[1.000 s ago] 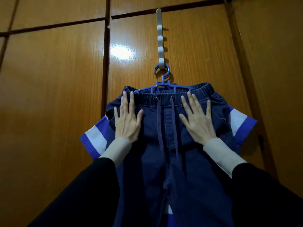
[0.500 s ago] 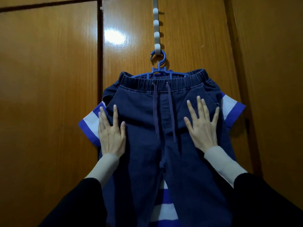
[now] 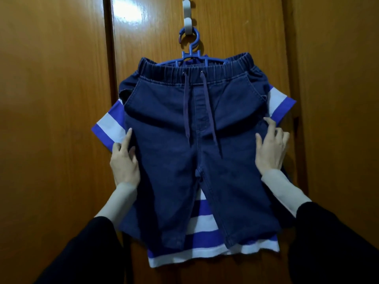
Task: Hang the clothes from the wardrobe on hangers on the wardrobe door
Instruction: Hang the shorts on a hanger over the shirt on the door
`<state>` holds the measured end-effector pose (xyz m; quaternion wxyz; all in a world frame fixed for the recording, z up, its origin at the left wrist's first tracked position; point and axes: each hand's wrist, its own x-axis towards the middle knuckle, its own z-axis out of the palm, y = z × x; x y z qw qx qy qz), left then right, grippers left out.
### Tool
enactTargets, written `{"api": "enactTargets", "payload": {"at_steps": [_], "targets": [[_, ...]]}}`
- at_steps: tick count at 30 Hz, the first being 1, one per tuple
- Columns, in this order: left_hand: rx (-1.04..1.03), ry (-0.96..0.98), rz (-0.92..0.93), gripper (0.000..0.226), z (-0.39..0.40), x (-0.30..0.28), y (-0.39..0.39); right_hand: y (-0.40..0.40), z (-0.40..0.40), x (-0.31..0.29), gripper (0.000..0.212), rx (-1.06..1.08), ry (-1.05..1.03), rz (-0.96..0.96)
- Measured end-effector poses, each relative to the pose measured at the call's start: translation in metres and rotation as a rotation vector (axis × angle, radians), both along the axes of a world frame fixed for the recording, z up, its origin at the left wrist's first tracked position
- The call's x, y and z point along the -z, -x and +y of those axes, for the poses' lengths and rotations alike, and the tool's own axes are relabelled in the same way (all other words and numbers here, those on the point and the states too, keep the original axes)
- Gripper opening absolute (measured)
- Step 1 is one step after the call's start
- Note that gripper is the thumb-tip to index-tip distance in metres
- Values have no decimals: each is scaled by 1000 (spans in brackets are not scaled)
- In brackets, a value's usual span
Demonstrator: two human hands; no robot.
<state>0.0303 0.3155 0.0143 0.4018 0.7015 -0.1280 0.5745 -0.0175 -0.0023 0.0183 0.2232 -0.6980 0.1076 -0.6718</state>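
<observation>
Starting at the left: plain wooden wardrobe door, then the left hand at the left side seam of the denim shorts. Its index finger lies straight up along the seam while the rest curl loosely near the edge. Looks like touching rather than gripping, but I can't tell for sure whether the thumb has any cloth pinched.

Middle: the shorts hang on a blue plastic hanger, which is hooked on the lowest knob of a white over-door hook strip. Behind them, on what looks like the same hook, is a blue-and-white striped shirt, its sleeves poking out on both sides and its hem showing below the leg openings.

Handling-wise, I'd guess the shorts are soft but a bit weighty for their size. Denim drapes and creases (there's already a fold across the hips) but isn't slippery. The elastic waistband is the sturdy bit, bunched over the hanger bar, so that's where I'd take hold to re-seat them. For flattening, the side seams work fine. The drawstring just dangles, useless as a handle. The hanger looks light and could swing off the knob if tugged sideways.

Right: the right hand at the other side seam, fingers relaxed and slightly bent, resting on the cloth edge, holding nothing as far as I can see.
</observation>
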Motion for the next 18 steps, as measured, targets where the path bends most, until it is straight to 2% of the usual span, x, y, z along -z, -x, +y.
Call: {"api": "enactTargets", "payload": {"at_steps": [3, 8, 12, 18], "targets": [[-26, -35, -4, 48, 2, 9, 0, 5, -4, 2, 35, -132, -16, -39], [-28, 12, -22, 49, 1, 30, -1, 2, -8, 24, 30, -62, 33, -62], [16, 61, -6, 47, -5, 28, 3, 5, -11, 30, 28, -92, 20, -52], [67, 26, 37, 49, -9, 58, 13, 11, -18, 58, 29, -113, 77, -3]]}}
